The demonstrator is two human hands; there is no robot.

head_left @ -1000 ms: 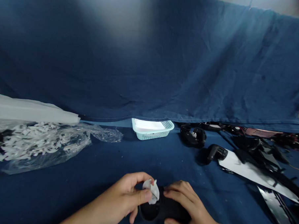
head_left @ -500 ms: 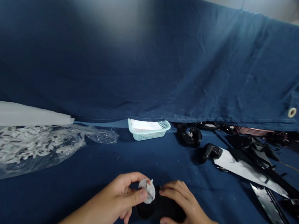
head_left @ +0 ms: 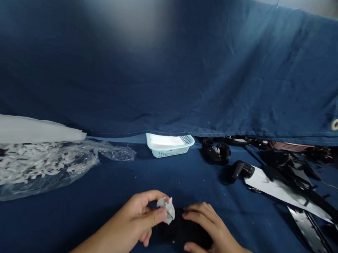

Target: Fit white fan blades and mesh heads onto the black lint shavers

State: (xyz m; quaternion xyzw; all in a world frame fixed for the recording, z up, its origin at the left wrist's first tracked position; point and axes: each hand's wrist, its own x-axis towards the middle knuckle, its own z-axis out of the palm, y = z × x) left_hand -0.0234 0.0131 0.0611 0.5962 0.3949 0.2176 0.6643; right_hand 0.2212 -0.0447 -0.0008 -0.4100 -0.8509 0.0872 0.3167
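Observation:
My left hand point(head_left: 142, 218) pinches a small round white plastic piece point(head_left: 168, 211) between thumb and index finger; the piece has small prongs on its upper side. Just below and to the right of it lies a black object point(head_left: 182, 229) on the blue cloth, its shape hard to make out. My right hand point(head_left: 206, 229) has its fingers and thumb around the right side of that black object. The white piece is held above the black object's left end; whether they touch is unclear.
A light blue basket point(head_left: 170, 152) holding white paper stands beyond my hands. To the left is a clear bag point(head_left: 44, 166) of white parts. At right lie black parts point(head_left: 241, 170), a white strip point(head_left: 283, 191) and a pink basket point(head_left: 291, 147). A blue curtain point(head_left: 160, 74) hangs behind.
The white piece has tilted and risen slightly in my left hand. The view has shifted a little, and my right hand remains around the black object.

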